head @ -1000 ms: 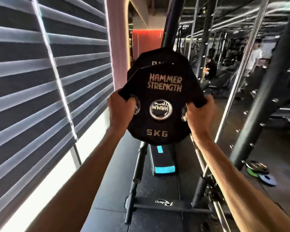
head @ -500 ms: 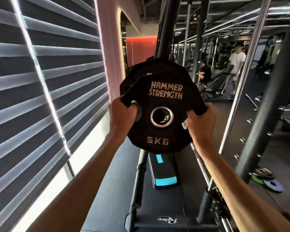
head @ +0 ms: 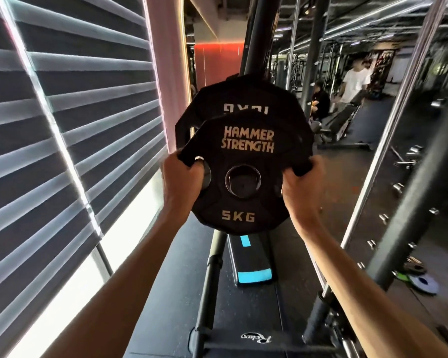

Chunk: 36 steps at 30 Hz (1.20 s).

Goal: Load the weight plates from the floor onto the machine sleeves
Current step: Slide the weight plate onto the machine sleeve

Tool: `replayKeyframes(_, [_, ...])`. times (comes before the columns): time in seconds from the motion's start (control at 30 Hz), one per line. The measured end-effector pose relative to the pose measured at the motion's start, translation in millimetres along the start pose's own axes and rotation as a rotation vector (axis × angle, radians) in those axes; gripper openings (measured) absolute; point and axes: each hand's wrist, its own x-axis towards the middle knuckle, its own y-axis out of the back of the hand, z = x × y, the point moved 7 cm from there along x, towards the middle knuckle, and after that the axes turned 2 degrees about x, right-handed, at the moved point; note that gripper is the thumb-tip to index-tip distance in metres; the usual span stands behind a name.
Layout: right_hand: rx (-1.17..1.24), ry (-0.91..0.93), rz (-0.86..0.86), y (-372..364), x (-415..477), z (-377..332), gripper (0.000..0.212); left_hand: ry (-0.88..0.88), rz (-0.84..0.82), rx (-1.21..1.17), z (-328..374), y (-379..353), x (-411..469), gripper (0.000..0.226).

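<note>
5 kg plate (head: 246, 161) upright; my left grip (head: 183, 182) clenches its 9 o'clock handle slot, right grip (head: 301, 187) the 3 o'clock one. A larger plate (head: 243, 99) sits just behind.

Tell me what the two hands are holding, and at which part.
Both hold the black 5 kg weight plate: the left hand grips its left rim, the right hand its right rim, at the grip openings.

Striped roller blinds (head: 62, 125) cover the window along the left wall, with daylight bright under their hem. A black bench pad (head: 251, 257) with cyan patches lies on the dark floor mat (head: 181, 306). Far back on the right, a person in a white T-shirt (head: 353, 83) stands near a seated person in black (head: 320, 100).
</note>
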Motion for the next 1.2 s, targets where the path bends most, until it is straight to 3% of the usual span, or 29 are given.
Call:
replayKeyframes(0.13, [-0.011, 0.031, -0.01, -17, 18, -1, 0.019, 0.057, 0.001, 0.012, -18, -20, 27, 0.033])
replayKeyframes(0.37, [-0.07, 0.018, 0.009, -37, 46, 19, 0.017, 0.106, 0.017, 0.029, -41, -41, 52, 0.007])
replayKeyframes(0.5, [-0.041, 0.017, -0.02, -40, 49, 24, 0.021, 0.13, 0.015, 0.041, -47, -45, 54, 0.031])
replayKeyframes(0.7, [-0.09, 0.026, -0.052, -34, 43, 23, 0.019, 0.219, 0.04, -0.003, -48, -43, 37, 0.037])
replayKeyframes(0.8, [-0.123, 0.054, -0.097, -26, 26, 31, 0.032, 0.216, 0.038, -0.07, -49, -46, 12, 0.051])
replayKeyframes(0.97, [-0.195, -0.057, -0.249, 0, -7, 77, 0.041, 0.365, 0.085, -0.119, -69, -60, -51, 0.046])
replayKeyframes(1.07, [-0.336, -0.102, -0.299, 34, -29, 106, 0.038, 0.541, 0.018, -0.022, -91, -84, -95, 0.047])
replayKeyframes(1.2, [-0.48, -0.256, -0.363, 92, -57, 155, 0.031, 0.656, -0.225, 0.107, -138, -133, -167, 0.023])
